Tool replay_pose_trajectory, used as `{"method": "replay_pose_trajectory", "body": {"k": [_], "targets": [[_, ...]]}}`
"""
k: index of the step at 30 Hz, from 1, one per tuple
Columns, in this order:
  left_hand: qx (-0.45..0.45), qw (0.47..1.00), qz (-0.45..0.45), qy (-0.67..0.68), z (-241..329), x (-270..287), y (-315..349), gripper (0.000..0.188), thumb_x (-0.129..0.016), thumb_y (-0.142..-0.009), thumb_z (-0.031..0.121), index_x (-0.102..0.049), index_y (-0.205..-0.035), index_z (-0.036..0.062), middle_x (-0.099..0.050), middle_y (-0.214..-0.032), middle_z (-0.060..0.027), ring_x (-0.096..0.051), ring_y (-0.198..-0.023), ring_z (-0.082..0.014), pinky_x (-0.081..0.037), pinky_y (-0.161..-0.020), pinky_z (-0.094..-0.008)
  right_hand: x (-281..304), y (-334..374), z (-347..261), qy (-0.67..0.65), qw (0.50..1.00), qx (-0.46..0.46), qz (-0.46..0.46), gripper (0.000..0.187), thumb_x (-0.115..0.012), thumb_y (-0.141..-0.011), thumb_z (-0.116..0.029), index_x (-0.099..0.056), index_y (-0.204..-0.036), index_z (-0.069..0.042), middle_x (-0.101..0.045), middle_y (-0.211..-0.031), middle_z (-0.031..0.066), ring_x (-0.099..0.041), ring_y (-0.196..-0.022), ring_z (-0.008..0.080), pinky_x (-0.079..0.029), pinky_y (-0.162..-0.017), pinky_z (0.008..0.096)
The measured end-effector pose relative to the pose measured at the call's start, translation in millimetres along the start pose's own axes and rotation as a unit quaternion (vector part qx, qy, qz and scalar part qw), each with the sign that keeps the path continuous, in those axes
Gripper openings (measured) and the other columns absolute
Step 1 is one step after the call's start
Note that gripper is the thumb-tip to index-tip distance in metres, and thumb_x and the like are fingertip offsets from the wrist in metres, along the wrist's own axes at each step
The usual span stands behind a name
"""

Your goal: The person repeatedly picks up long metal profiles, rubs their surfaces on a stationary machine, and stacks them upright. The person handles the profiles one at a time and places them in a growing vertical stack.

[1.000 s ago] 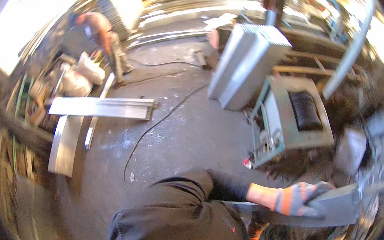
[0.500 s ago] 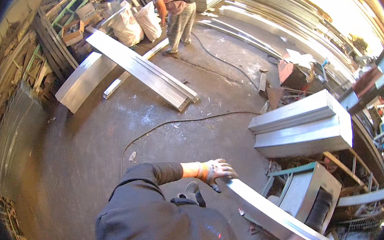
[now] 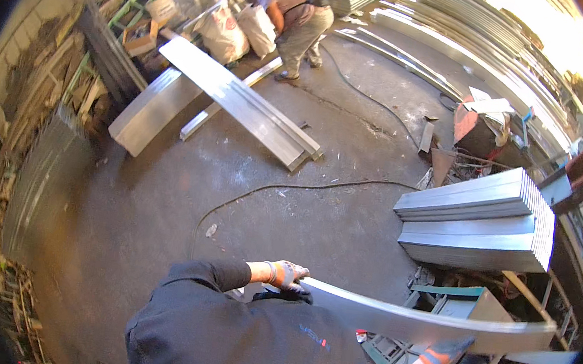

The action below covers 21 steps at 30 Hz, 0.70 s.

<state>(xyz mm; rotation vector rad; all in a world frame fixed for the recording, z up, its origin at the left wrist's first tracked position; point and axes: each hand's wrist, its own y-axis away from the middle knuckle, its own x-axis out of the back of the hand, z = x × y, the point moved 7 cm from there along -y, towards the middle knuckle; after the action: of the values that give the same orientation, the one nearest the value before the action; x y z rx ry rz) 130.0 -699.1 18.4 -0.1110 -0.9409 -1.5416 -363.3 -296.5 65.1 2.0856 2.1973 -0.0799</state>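
A long, shiny metal panel (image 3: 377,315) lies across in front of my body, reaching to the right. My left hand (image 3: 287,275), in a grey and orange work glove, is closed around its left end. Farther along, my right hand (image 3: 445,354), gloved the same way, holds the panel from its near lower side; the fingertips are partly hard to make out. Beyond the panel, at the right, rests a neat stack of similar folded metal panels (image 3: 473,247). A green-edged metal stand (image 3: 450,291) is partly hidden behind the panel I hold.
Several metal profiles (image 3: 243,102) lie crossed on the floor at the far left. Another person (image 3: 297,23) bends beside white sacks (image 3: 223,33). A dark cable (image 3: 269,187) curves over the floor. Scrap (image 3: 19,104) lines the left wall; long metal stock (image 3: 460,61) lies far right.
The panel has swung so its right end is farther from me, and both hands moved with it. My left hand is lower and to the left. The other person has bent down farther.
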Motion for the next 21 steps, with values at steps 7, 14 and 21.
{"method": "replay_pose_trajectory", "body": {"k": [7, 14, 21], "targets": [[0.022, 0.999, 0.027, -0.006, 4, 36, -47, 0.066, -0.078, -0.097, 0.064, -0.076, -0.120, 0.0022, -0.082, -0.111, -0.0267, -0.082, -0.105, -0.0398, -0.062, -0.090, -0.0487, -15, -14, 48, -0.118, 0.989, -0.040, 0.079, 0.062, -0.082, -0.099, -0.009, -0.057, -0.154, 0.001, -0.071, -0.143, 0.0112, -0.068, -0.129, 0.0224, -0.052, -0.116, 0.0364], [-0.014, 0.999, 0.047, -0.002, -60, 94, -133, 0.073, -0.091, -0.088, 0.048, -0.068, -0.143, 0.0069, -0.080, -0.124, -0.0230, -0.079, -0.114, -0.0386, -0.061, -0.098, -0.0479, -60, -22, 43, -0.002, 0.964, 0.022, 0.266, 0.069, -0.093, -0.087, -0.005, -0.064, -0.148, -0.003, -0.078, -0.126, 0.0095, -0.073, -0.112, 0.0229, -0.059, -0.099, 0.0355], [-0.151, 0.983, -0.072, -0.068, -98, 143, -176, 0.079, -0.092, -0.087, 0.045, -0.064, -0.148, 0.0041, -0.078, -0.130, -0.0197, -0.076, -0.119, -0.0389, -0.060, -0.104, -0.0478, 5, 63, 46, 0.123, 0.891, -0.040, 0.435, 0.078, -0.099, -0.083, -0.019, -0.064, -0.147, 0.006, -0.078, -0.135, 0.0204, -0.076, -0.117, 0.0276, -0.058, -0.104, 0.0361]]}}
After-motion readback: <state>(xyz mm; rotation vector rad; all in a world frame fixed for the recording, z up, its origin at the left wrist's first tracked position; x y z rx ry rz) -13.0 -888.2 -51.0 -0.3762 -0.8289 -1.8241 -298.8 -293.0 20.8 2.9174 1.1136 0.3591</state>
